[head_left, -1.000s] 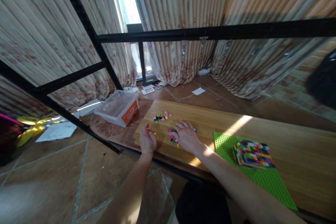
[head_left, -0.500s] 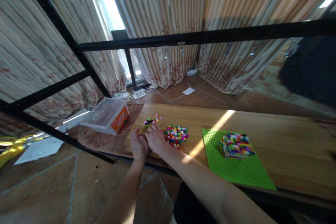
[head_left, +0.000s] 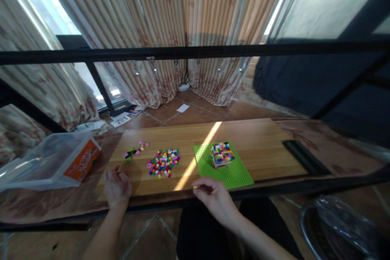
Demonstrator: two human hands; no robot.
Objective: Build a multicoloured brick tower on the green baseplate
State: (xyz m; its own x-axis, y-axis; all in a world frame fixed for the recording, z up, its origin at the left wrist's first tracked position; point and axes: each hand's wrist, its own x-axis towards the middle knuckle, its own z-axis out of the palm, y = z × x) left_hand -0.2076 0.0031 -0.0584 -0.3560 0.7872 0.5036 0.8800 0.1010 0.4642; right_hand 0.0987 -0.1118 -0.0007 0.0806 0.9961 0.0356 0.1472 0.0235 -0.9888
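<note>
My right hand (head_left: 217, 200) is over the front edge of the wooden board (head_left: 258, 134), with a small yellow toy brick (head_left: 195, 187) pinched between thumb and forefinger. Close by lies a green studded baseplate (head_left: 239, 172), bearing a square stack of multicoloured bricks (head_left: 222, 153). My left hand (head_left: 117, 187) rests at the board's left end, fingers loosely bent and a little apart, with nothing seen in them. Between the hands spreads a loose pile of small coloured bricks (head_left: 164, 162). A smaller scatter of pink, black and green bricks (head_left: 135, 151) lies beyond my left hand.
Left of the board stands a clear plastic box (head_left: 51, 154) with an orange label. A black flat object (head_left: 304, 157) lies at the board's right end. A black metal rail (head_left: 207, 51) crosses behind, before curtains. At lower right is a round container with clear plastic (head_left: 347, 215).
My hands have parted. The right one has moved right, from beside the brick pile to near the baseplate, with a yellow brick. My left hand stays at the left end. The view has turned right.
</note>
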